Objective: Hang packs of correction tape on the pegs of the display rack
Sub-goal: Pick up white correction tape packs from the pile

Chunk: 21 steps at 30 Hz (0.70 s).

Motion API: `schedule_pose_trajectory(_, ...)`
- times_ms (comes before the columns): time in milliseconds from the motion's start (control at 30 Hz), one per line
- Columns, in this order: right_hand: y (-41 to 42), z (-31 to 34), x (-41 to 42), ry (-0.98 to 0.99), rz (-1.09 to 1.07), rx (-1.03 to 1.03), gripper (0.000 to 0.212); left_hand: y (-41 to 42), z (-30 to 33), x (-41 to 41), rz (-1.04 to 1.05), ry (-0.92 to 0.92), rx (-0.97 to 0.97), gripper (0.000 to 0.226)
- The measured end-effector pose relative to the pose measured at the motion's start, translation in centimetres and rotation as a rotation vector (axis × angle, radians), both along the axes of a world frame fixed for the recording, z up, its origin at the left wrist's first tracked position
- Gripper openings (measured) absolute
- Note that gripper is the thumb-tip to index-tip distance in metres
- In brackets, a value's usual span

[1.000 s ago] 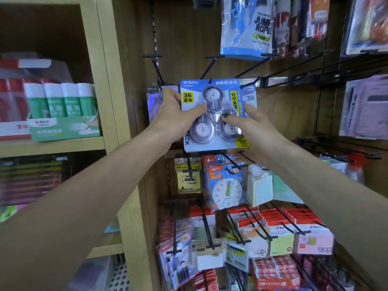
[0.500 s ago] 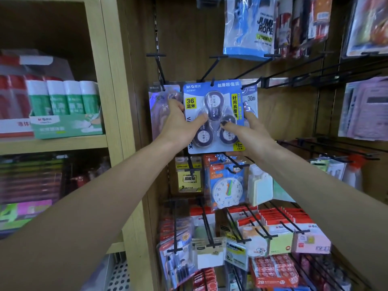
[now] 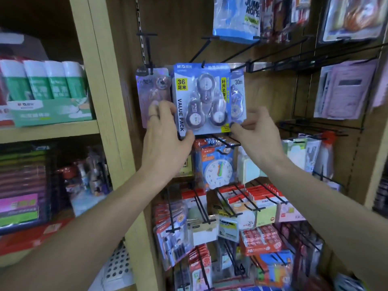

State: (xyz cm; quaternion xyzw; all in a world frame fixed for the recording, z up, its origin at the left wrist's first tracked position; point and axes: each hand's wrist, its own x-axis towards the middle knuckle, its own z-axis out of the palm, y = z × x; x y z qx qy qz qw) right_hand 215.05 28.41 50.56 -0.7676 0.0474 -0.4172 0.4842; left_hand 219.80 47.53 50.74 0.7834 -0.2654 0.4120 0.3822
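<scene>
Fingers (image 3: 162,110) of both hands pinched on the blue correction tape pack's (image 3: 201,99) lower corners, neighbouring packs (image 3: 154,95) tight alongside.

Both bare forearms reach up from the lower corners of the view, the left from about 8 o'clock and the right from about 4 o'clock, converging toward the centre. The left hand (image 3: 165,141), a thin ring on one finger, is raised with its back to the camera, fingers curled and thumb pointing toward 2 o'clock in a pinch. The right hand (image 3: 259,137) mirrors it, thumb and forefinger pinched together toward 9 o'clock, remaining fingers folded.
</scene>
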Motion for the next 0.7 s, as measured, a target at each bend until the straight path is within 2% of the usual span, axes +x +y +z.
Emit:
schedule_pose_trajectory(100, 0.4, -2.9, -1.9, -0.115, -0.083, 0.020, 0.030, -0.7, -3.4, -1.9, -0.148, -0.046, 0.027, 0.032)
schedule_pose_trajectory(200, 0.6, -7.8, -4.2, -0.119, -0.144, 0.080, 0.026, -2.3, -9.2, -4.1, -0.316, 0.037, 0.114, 0.027)
schedule_pose_trajectory(300, 0.1, -15.3, -6.7, 0.014, -0.218, 0.140, 0.024, -3.8, -18.0, -5.8, -0.456, 0.199, 0.227, 0.024)
schedule_pose_trajectory(433, -1.1, -27.0, -10.9, 0.227, -0.351, 0.283, 0.017, -5.0, -30.1, -7.5, -0.552, 0.521, 0.420, 0.022)
schedule_pose_trajectory(600, -3.4, -41.3, -16.5, 0.615, -0.442, 0.454, 0.016, -6.1, -42.2, -10.2, -0.503, 0.967, 0.555, 0.026)
schedule_pose_trajectory(700, -4.6, -48.8, -19.8, 0.856, -0.443, 0.580, 0.023, -7.0, -49.1, -11.8, -0.443, 1.227, 0.584, 0.029)
